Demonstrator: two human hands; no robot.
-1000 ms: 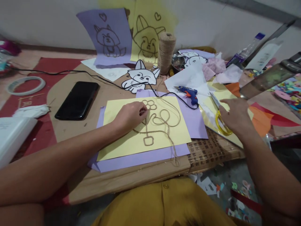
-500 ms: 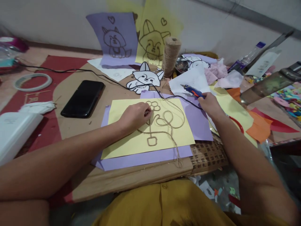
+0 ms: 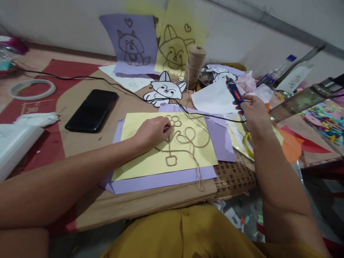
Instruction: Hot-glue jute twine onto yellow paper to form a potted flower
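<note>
On a yellow sheet of paper [image 3: 139, 168], brown twine [image 3: 196, 146] forms a flower with a stem and a small pot, and its loose length loops across the right half. My left hand [image 3: 158, 130] rests on the sheet beside the flower, thumb and finger pinched on the twine. My right hand [image 3: 252, 107] grips a blue glue gun [image 3: 235, 92], raised over the right side with its nozzle tilted up and away. A black cord [image 3: 215, 116] runs across the table to that hand. Purple paper [image 3: 161, 178] lies beneath the yellow sheet.
A twine spool [image 3: 195, 66] stands behind, near a white fox cutout [image 3: 166, 89]. Purple [image 3: 134, 43] and yellow fox pictures lean on the wall. A phone [image 3: 92, 110] and tape roll [image 3: 32, 89] lie left; scissors [image 3: 247, 145] and a bottle [image 3: 303, 100] are right.
My right hand has moved right with the glue gun, lifting and turning it so the nozzle points more upward. My left hand keeps its pinch beside the flower. The view has shifted slightly.
</note>
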